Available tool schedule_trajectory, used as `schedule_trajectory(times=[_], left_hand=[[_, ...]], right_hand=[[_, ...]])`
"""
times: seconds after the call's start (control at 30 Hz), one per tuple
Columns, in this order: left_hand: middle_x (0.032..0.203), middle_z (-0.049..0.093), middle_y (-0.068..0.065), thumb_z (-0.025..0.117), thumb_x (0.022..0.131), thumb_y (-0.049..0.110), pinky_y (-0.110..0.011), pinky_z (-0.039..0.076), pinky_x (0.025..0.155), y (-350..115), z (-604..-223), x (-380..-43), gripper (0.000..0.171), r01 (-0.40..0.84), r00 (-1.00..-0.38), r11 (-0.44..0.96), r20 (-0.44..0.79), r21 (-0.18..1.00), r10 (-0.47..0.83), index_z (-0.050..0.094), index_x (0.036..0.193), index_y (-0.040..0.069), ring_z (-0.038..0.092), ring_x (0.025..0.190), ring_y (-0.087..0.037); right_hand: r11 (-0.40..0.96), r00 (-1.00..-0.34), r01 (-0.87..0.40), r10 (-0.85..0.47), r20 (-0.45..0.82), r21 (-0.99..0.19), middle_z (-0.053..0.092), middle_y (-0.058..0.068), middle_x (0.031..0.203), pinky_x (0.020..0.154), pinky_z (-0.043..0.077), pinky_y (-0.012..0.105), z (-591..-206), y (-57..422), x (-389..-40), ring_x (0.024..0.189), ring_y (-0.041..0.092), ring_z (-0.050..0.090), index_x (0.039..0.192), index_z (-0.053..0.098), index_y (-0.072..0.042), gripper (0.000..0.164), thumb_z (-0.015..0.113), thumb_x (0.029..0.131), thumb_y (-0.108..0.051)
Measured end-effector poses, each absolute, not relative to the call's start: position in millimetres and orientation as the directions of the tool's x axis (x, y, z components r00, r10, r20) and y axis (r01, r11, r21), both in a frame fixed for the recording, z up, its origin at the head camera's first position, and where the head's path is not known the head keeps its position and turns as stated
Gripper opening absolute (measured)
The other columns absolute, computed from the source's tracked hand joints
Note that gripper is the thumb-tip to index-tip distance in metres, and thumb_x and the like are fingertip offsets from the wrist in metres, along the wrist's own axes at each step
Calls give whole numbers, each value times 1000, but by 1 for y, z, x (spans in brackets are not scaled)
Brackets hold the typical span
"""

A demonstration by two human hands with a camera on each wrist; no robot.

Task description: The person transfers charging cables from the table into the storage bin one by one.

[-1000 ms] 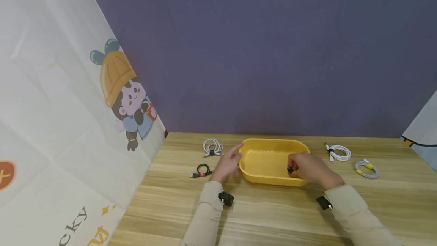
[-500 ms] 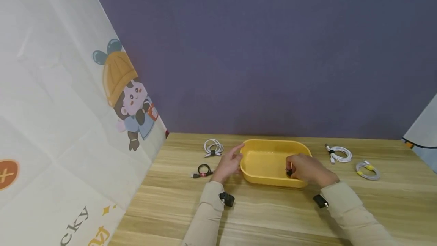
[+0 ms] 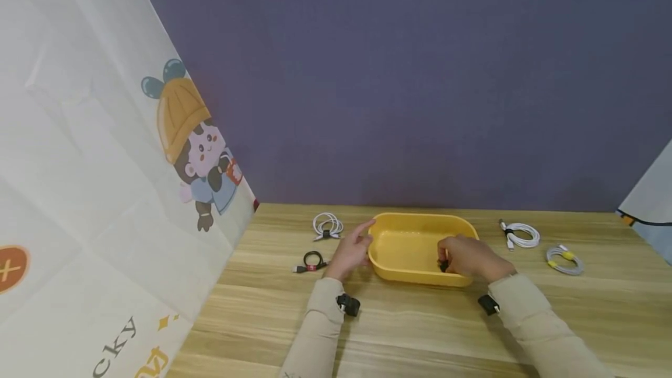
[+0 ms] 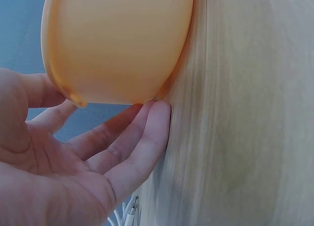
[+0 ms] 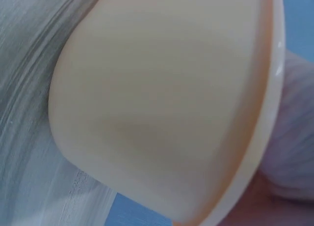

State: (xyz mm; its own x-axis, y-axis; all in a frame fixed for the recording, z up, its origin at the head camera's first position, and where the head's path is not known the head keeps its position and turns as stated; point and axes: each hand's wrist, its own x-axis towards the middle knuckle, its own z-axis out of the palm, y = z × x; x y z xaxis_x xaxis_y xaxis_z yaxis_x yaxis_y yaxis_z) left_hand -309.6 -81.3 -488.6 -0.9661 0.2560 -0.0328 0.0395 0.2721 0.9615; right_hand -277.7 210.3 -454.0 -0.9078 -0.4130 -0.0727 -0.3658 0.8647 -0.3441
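Note:
A yellow oval plastic basin (image 3: 415,277) stands on the wooden table between both hands. My left hand (image 3: 350,254) touches its left end; in the left wrist view the extended fingers (image 4: 132,162) meet the outer wall (image 4: 117,44) low down, with the thumb by the rim. My right hand (image 3: 469,256) reaches over the right rim into the basin, fingers bent, pinching a small black thing (image 3: 443,265). Most of that thing is hidden by the fingers, and I cannot tell its kind. The right wrist view is mostly basin wall (image 5: 162,88), with part of the hand (image 5: 294,132) behind the rim.
Left of the basin lie a coiled white cable (image 3: 326,227) and a short black cable (image 3: 312,263) with a red band. To the right lie a white cable coil (image 3: 522,235) and a grey one (image 3: 566,260) with yellow ties. A dark panel (image 3: 420,86) stands behind the table.
My right hand has shifted slightly left within the basin, with the small black thing at its fingertips. The left hand stays at the basin's left end.

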Motion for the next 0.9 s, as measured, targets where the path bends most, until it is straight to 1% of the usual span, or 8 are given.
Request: schedule_trajectory(times=[0.07, 0.13, 0.27, 0.43, 0.63, 0.77, 0.83, 0.9], left_hand=[[124, 68, -26, 49, 109, 19, -47, 65, 70, -81, -488, -310, 44, 41, -967, 271, -30, 962, 252, 52, 151, 30, 72, 80, -27], [124, 68, -25, 49, 109, 19, -47, 65, 70, -81, -488, -310, 44, 41, -968, 272, -29, 962, 249, 52, 151, 30, 71, 78, -25], [124, 68, -25, 50, 108, 20, -47, 65, 70, -81, -488, -311, 44, 40, -967, 270, -31, 962, 252, 51, 151, 30, 68, 73, -19], [123, 68, -25, 50, 108, 21, -46, 65, 69, -81, -488, -311, 44, 39, -967, 275, -33, 961, 252, 52, 151, 30, 66, 71, -17], [123, 68, -26, 51, 108, 20, -45, 65, 67, -81, -490, -311, 43, 50, -967, 272, -21, 961, 252, 52, 150, 29, 66, 71, -17], [123, 68, -25, 51, 108, 20, -45, 65, 66, -80, -491, -312, 44, 47, -968, 275, -24, 960, 250, 52, 150, 29, 65, 70, -17], [123, 68, -25, 51, 108, 20, -45, 65, 66, -80, -491, -313, 44, 45, -968, 274, -26, 961, 250, 52, 150, 29, 65, 69, -17], [123, 68, -25, 51, 108, 20, -44, 65, 66, -81, -491, -313, 44, 44, -968, 276, -28, 960, 251, 52, 150, 30, 65, 69, -17]], right_hand=[[865, -907, -362, -413, -84, -346, 62, -8, 77, 59, 44, 34, -455, 210, -280, 70, 11, 53, 83, 64, -19, 28, 89, 74, -10], [865, -905, -360, -415, -96, -350, 62, -7, 77, 59, 44, 34, -455, 210, -281, 70, 12, 52, 83, 64, -19, 28, 89, 74, -10], [871, -905, -346, -408, -120, -350, 62, -6, 78, 60, 44, 34, -454, 209, -281, 70, 13, 52, 83, 64, -18, 27, 88, 75, -9], [874, -904, -340, -406, -137, -347, 64, -4, 81, 61, 45, 34, -451, 208, -279, 71, 14, 52, 83, 65, -18, 24, 87, 78, -11], [852, -901, -363, -424, -90, -378, 62, -6, 76, 60, 45, 31, -447, 210, -275, 68, 12, 52, 84, 64, -15, 18, 83, 84, -17], [816, -905, -361, -423, -42, -452, 60, -6, 70, 57, 42, 27, -447, 214, -273, 60, 9, 50, 90, 65, -13, 12, 75, 92, -20], [792, -909, -356, -418, -16, -496, 60, -3, 70, 55, 42, 26, -447, 218, -272, 57, 9, 51, 94, 65, -12, 9, 71, 96, -19], [778, -917, -350, -398, 22, -522, 62, -2, 73, 55, 43, 25, -448, 222, -271, 58, 8, 52, 97, 65, -12, 7, 68, 98, -18]])
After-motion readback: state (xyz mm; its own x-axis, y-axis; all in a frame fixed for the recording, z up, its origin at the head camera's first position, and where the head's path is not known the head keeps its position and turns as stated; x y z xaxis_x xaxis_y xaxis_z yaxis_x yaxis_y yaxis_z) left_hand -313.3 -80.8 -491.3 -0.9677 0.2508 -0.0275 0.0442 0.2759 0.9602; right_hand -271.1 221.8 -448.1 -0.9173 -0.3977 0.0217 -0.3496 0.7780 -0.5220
